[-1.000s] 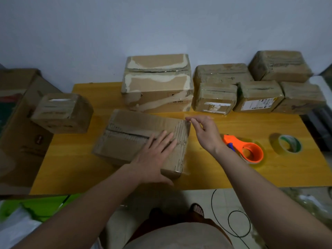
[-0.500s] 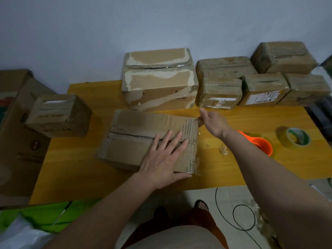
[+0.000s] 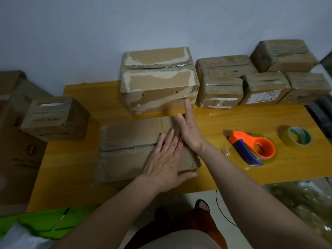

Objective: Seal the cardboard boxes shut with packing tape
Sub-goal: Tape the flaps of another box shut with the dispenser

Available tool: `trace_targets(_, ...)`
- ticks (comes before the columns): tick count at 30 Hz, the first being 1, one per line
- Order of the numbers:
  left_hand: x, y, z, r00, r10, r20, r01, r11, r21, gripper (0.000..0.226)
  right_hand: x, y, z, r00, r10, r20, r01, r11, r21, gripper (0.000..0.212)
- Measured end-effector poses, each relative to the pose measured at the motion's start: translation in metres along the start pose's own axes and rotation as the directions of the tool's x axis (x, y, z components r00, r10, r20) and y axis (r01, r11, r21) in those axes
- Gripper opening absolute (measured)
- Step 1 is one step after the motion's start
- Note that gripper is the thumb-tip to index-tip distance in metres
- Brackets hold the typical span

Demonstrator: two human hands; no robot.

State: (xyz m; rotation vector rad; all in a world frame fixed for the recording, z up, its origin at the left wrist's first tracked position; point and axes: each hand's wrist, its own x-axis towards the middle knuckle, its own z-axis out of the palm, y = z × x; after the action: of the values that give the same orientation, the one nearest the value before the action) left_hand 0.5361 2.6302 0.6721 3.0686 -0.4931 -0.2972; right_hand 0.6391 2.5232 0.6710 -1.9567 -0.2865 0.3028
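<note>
A flat cardboard box (image 3: pixel 125 141) lies at the front middle of the yellow table (image 3: pixel 224 119), its centre seam running left to right. My left hand (image 3: pixel 167 159) presses flat on the box's right half with fingers spread. My right hand (image 3: pixel 190 130) rests on the box's right end with straight fingers pointing away from me, smoothing a clear tape strip there. An orange and blue tape dispenser (image 3: pixel 251 146) lies on the table to the right of the box. A roll of tape (image 3: pixel 298 136) with a green core sits further right.
A large torn box (image 3: pixel 158 83) stands behind the flat one. Several taped boxes (image 3: pixel 221 83) are stacked at the back right. One small box (image 3: pixel 53 119) sits at the table's left edge, beside a big carton (image 3: pixel 16 141). A black cable (image 3: pixel 222 212) loops on the floor.
My right hand has moved from the box's far right corner onto its right end and flattened out. The view has shifted, and the dispenser shows fully again. My left hand stays pressed on the box.
</note>
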Motion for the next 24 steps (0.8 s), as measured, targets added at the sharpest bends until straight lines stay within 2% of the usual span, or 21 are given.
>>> trace_targets(2,0.0,-0.001,0.002,1.0,0.001,0.015,0.0,1.0,-0.015,0.106,0.002,0.004,-0.004,0.994,0.11,0.003,-0.108,0.965,0.24,0.063)
trace_targets(4,-0.001,-0.001,0.003,1.0,0.002,0.02,-0.001,1.0,-0.015,0.104,0.003,0.018,-0.003,0.971,0.232,0.061,-0.236,0.886,0.398,0.069)
trace_targets(6,-0.001,-0.001,0.002,1.0,-0.003,0.02,0.003,1.0,-0.014,0.103,0.0,0.034,-0.003,0.908,0.366,0.204,-0.418,0.817,0.397,0.094)
trace_targets(7,-0.001,-0.001,0.002,1.0,-0.008,0.018,0.008,1.0,-0.011,0.103,0.0,0.042,-0.005,0.887,0.373,0.271,-0.454,0.81,0.37,0.103)
trace_targets(9,-0.001,-0.001,0.001,1.0,-0.008,0.025,0.008,1.0,-0.013,0.101,0.0,0.042,-0.011,0.888,0.386,0.249,-0.453,0.825,0.338,0.106)
trace_targets(10,-0.001,-0.001,0.001,1.0,-0.006,0.026,0.007,1.0,-0.014,0.101,-0.001,0.035,-0.015,0.9,0.405,0.162,-0.436,0.84,0.324,0.101)
trace_targets(12,-0.002,-0.002,0.002,1.0,-0.014,0.01,0.014,1.0,-0.017,0.099,-0.003,0.022,-0.022,0.949,0.31,-0.063,-0.271,0.899,0.345,0.073)
trace_targets(13,-0.002,-0.003,0.002,1.0,-0.013,0.009,0.013,1.0,-0.023,0.099,-0.007,0.015,-0.024,0.965,0.231,-0.123,-0.176,0.921,0.348,0.064)
trace_targets(15,-0.002,-0.003,0.002,1.0,-0.008,0.016,0.009,1.0,-0.03,0.098,-0.02,0.005,-0.02,0.986,0.114,-0.12,-0.067,0.938,0.34,0.06)
trace_targets(17,-0.002,-0.002,0.003,1.0,-0.018,0.005,0.018,1.0,-0.02,0.098,-0.029,0.008,-0.01,0.995,0.077,-0.061,-0.053,0.943,0.329,0.061)
trace_targets(21,-0.002,-0.002,0.004,1.0,-0.013,-0.003,0.012,0.999,-0.04,0.098,-0.031,0.022,-0.008,0.973,0.22,0.067,-0.23,0.929,0.292,0.063)
trace_targets(22,-0.002,-0.002,0.004,1.0,-0.01,-0.002,0.01,0.999,-0.043,0.098,-0.031,0.025,-0.011,0.97,0.233,0.069,-0.243,0.94,0.24,0.064)
trace_targets(24,-0.002,-0.003,0.004,1.0,-0.011,-0.004,0.011,0.999,-0.045,0.097,-0.027,0.024,-0.019,0.979,0.204,-0.026,-0.197,0.965,0.171,0.058)
